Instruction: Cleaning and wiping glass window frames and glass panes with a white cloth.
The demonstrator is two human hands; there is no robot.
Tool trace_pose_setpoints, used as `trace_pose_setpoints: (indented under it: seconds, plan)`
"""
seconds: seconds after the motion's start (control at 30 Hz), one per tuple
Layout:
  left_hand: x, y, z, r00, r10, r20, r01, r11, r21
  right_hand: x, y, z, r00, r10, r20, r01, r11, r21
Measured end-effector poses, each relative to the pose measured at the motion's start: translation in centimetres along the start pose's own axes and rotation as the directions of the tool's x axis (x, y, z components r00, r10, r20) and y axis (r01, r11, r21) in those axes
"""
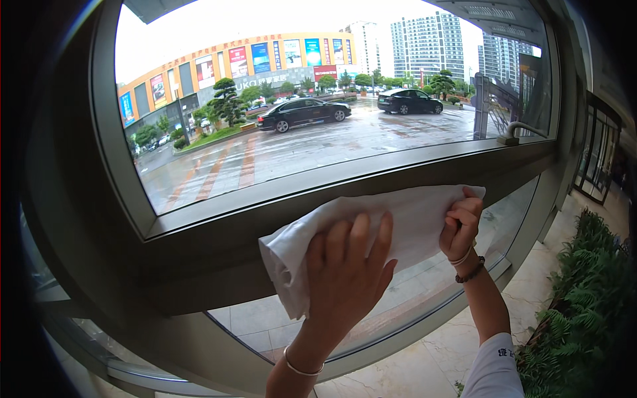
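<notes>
Head view: one white cloth [405, 225] spread across the dark horizontal window frame bar [219, 245], lower centre of the frame. Left hand [348, 268] laid flat on the cloth, four fingers extended upward and slightly apart, one thin bracelet at the wrist. Right hand [461, 229] at the cloth's upper right corner, fingers curled shut, pinching that corner; two bracelets on this wrist, one pale, one dark beaded. Through the upper pane [318, 99], two dark cars [303, 113] on wet pavement, upper centre. One curved handle [521, 129] at right edge of the pane. Green ferns [584, 292] at lower right, pale tiled floor [424, 361] below.
</notes>
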State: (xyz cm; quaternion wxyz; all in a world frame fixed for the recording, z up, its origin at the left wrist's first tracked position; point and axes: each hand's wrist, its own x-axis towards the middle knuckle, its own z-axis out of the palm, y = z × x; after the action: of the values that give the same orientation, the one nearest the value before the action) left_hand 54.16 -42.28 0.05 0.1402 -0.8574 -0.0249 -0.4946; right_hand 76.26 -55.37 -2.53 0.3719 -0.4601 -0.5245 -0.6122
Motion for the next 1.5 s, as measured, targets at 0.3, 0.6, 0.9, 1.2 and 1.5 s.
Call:
trace_pose_setpoints:
  seconds: [0.3,0.6,0.9,1.2,1.5]
  plan:
    - [4.0,5.8,4.4,0.996,0.085,0.002,-0.084,0.987,-0.138,-2.7,4.6,-6.3,0.979,0.102,0.178,-0.067,0.979,-0.191]
    - [2.8,4.0,3.1,0.998,0.061,-0.017,-0.063,0.979,-0.194,-2.4,-0.9,-2.6,0.986,0.085,0.141,-0.058,0.98,-0.191]
    - [-4.4,-5.5,-5.5,0.966,-0.256,-0.03,0.255,0.966,-0.031,4.8,-12.9,4.7,0.977,-0.155,0.146,0.131,0.978,0.164]
    - [-8.0,-10.3,-10.2,0.942,-0.331,-0.058,0.332,0.943,0.018,8.6,-19.6,9.1,0.996,-0.045,0.076,0.01,0.911,0.413]
    - [-7.4,-8.2,-7.9,0.944,-0.322,-0.065,0.326,0.943,0.062,6.2,-16.3,8.6,0.981,-0.165,-0.101,0.191,0.906,0.378]
